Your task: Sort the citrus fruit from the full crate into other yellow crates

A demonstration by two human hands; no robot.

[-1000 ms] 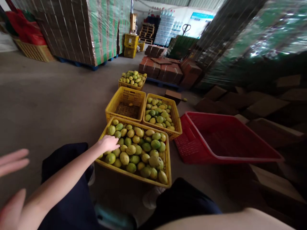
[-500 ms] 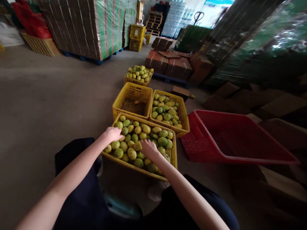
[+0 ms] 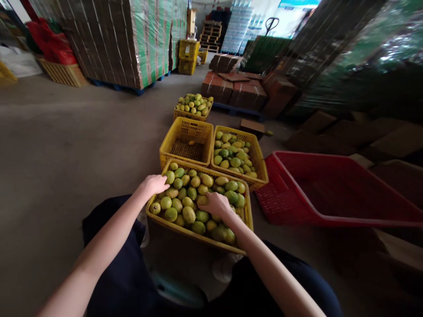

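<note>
My right grip [image 3: 216, 203] is clasped around a yellow-green fruit [image 3: 202, 200], directly above the loose fruit [image 3: 189, 215] in the near yellow crate [image 3: 198, 237]. My left grip [image 3: 156, 183], to the left of the right one, is at that crate's far-left edge, fingers curved beside a green fruit [image 3: 169, 177]; whether it grasps anything, I cannot tell. Beyond both grips are a yellow crate [image 3: 168, 140] with one small fruit [image 3: 191, 143] on its floor and, beside it, a fruit-filled crate [image 3: 262, 171]; a red crate [image 3: 280, 202] stands right of my right grip.
</note>
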